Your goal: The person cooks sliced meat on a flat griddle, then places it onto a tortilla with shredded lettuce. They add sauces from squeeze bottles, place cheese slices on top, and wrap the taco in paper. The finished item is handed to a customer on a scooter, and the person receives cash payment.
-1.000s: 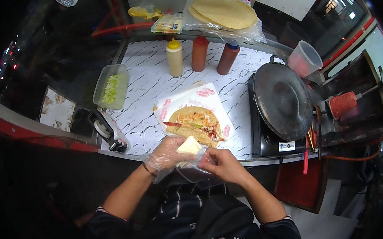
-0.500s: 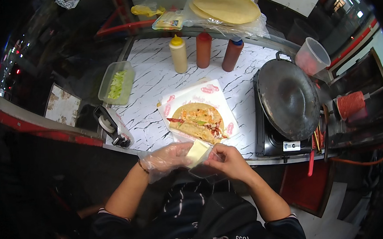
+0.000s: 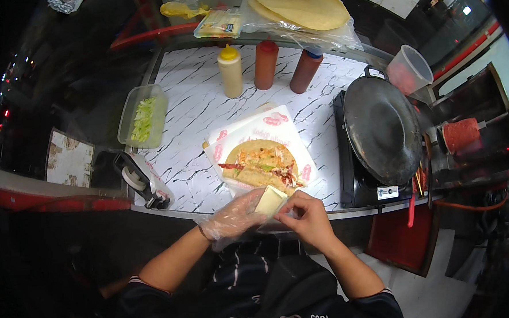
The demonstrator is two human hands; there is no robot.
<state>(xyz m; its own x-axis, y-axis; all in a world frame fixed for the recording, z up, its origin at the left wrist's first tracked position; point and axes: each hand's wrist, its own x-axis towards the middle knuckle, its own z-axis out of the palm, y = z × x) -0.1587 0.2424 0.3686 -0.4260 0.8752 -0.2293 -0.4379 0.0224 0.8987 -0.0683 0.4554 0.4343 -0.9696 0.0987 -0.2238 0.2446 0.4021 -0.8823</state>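
Gloved left hand (image 3: 237,216) gripping pale slices (image 3: 270,202) at table (image 3: 194,104) near edge; bare right hand (image 3: 308,218) pinching clear film (image 3: 282,207) beside them; filled wrap (image 3: 260,163) just beyond. Left: clear tub (image 3: 160,121) of shredded lettuce (image 3: 143,119). Far side: three sauce bottles (image 3: 265,66); plastic bag (image 3: 343,37) holding flatbreads (image 3: 301,8)
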